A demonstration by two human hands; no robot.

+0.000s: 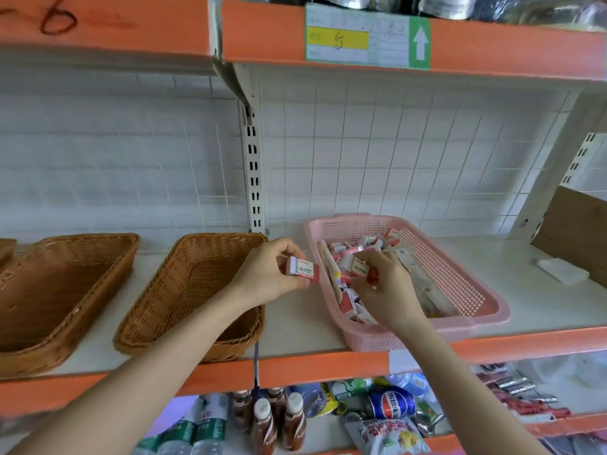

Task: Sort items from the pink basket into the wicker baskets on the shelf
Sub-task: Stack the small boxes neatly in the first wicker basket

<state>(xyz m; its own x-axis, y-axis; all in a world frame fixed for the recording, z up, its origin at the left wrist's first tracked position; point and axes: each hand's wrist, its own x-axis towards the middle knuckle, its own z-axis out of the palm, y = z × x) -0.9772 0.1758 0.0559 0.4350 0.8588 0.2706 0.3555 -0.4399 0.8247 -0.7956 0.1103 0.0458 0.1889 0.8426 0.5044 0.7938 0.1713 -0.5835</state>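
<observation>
My left hand (272, 275) pinched a red-and-white box (303, 273) between the wicker basket (184, 290) and pink basket (460, 290); my right hand (389, 292) gripped a second box (359, 268) inside it.

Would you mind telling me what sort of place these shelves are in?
Probably a small shop or stockroom: orange-edged metal shelving with a location label, bottled drinks below, and a pink basket of small boxes.

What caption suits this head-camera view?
Left hand holds a small box by a wicker basket; right hand pinches a second box over the pink basket.
</observation>
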